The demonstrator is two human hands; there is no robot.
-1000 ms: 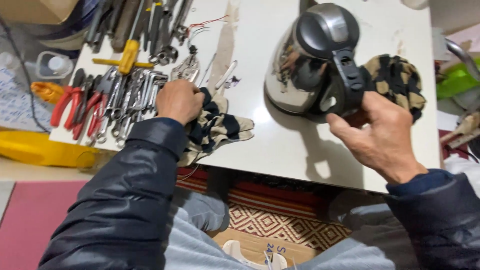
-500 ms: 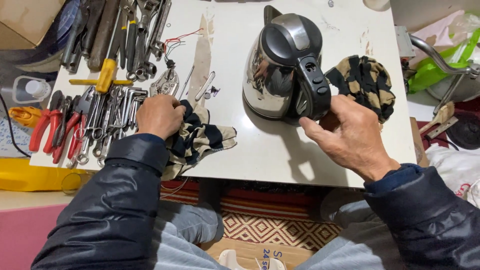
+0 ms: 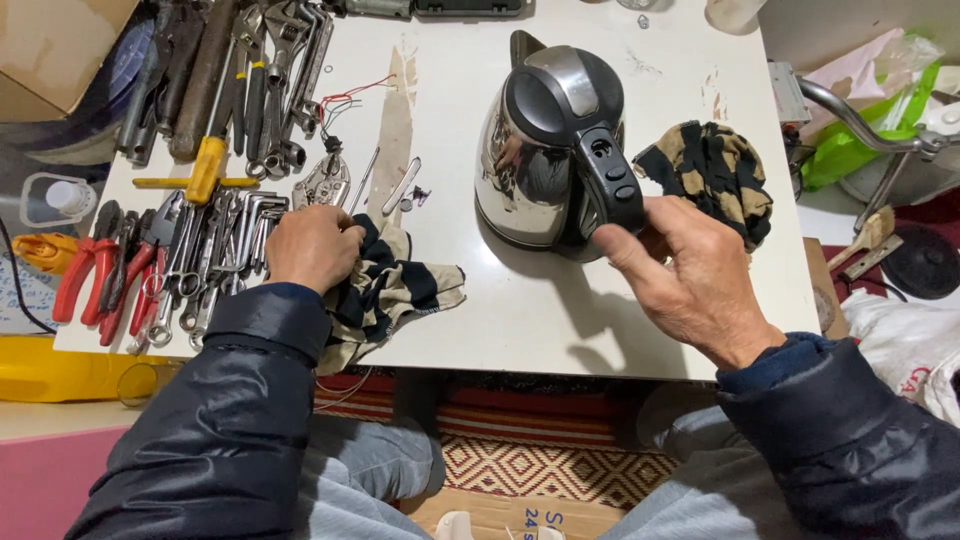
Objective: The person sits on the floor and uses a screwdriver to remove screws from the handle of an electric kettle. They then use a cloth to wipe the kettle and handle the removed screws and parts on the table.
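A shiny steel electric kettle [image 3: 535,150] with a black lid and black handle stands on the white table [image 3: 520,320]. My right hand [image 3: 690,275] grips the kettle's handle from the near side. My left hand [image 3: 312,245] is closed on a dark-and-cream striped cloth [image 3: 395,290] that lies on the table near its front edge. A second striped cloth [image 3: 715,175] lies bunched just right of the kettle, behind my right hand.
Many hand tools cover the table's left part: wrenches [image 3: 275,75], a yellow-handled screwdriver [image 3: 205,165], red-handled pliers [image 3: 90,270], loose screws and a red wire. A yellow object [image 3: 50,365] lies at the left. A patterned rug [image 3: 540,465] shows under the table.
The kettle has turned slightly, and my right hand's grip sits higher on its handle. My left hand stays on the striped cloth. The view has shifted a little.
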